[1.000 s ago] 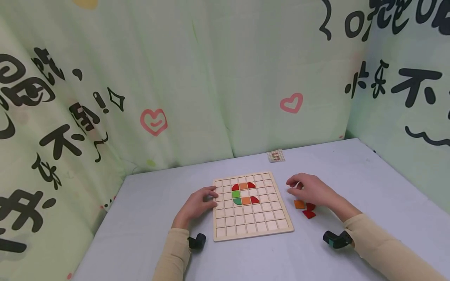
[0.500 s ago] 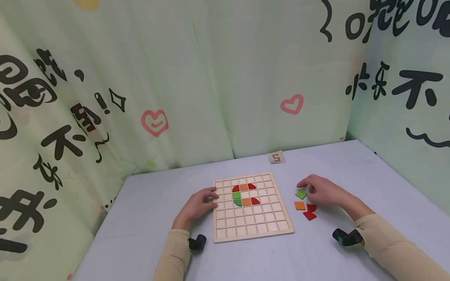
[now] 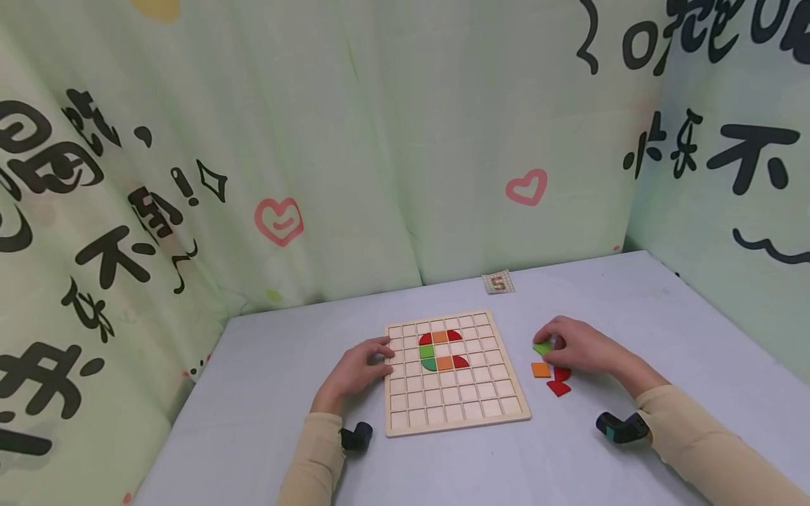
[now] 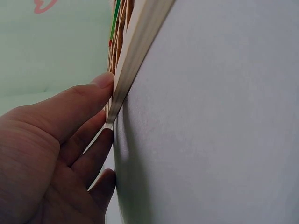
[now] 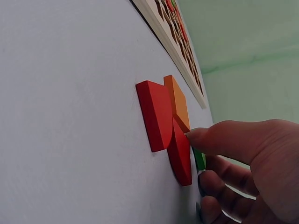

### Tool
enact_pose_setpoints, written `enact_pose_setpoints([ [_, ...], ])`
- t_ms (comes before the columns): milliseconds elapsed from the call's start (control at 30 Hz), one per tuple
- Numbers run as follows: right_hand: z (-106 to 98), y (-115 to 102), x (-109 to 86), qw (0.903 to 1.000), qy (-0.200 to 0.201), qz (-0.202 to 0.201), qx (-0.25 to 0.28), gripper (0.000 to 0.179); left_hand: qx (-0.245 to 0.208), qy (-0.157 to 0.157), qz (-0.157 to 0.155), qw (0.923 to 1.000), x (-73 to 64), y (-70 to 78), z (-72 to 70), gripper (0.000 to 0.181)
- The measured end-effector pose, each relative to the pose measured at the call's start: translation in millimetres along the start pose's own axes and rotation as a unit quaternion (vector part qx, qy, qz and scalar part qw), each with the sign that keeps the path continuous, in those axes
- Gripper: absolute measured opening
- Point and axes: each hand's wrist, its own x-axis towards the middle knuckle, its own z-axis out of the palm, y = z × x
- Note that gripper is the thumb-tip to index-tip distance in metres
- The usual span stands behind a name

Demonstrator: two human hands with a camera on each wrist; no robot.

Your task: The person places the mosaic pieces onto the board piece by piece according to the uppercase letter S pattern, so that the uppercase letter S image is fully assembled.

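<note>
My left hand (image 3: 354, 367) rests against the left edge of a wooden grid board (image 3: 458, 412), thumb and fingertips touching its side. Red, orange and green tiles form a shape in the board's upper middle. At the board's right, my right hand (image 3: 581, 344) pinches a green square tile (image 3: 541, 348) between thumb and fingers, low at the table. The fingers partly cover this tile (image 5: 200, 159) in the right wrist view. Close by lie an orange square tile (image 3: 541, 370) and two red curved-edge tiles, a nearer one (image 3: 559, 388) and one (image 3: 562, 374) beside the hand.
A small pattern card (image 3: 498, 282) lies at the back of the white-covered table (image 3: 278, 393). Behind the table hangs a pale green printed curtain (image 3: 354, 140), with another side of it at the right.
My right hand moved right from near the board's edge, uncovering the loose tiles, and its fingers then closed over the green tile. The left hand and board have stayed in place.
</note>
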Motion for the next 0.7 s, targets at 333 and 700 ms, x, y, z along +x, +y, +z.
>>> enact_pose_setpoints([
  [333, 0.7, -2.2, 1.8, 0.9997, 0.01, 0.022, -0.005, 0.028, -0.001, 0.0, -0.002, 1.0, -0.3, 0.5, -0.7, 0.022],
  [700, -0.2, -1.1, -0.3, 0.9998, 0.019, 0.002, -0.005, 0.028, 0.0, -0.002, -0.011, 0.9999, 1.3, -1.2, 0.7, 0.022],
])
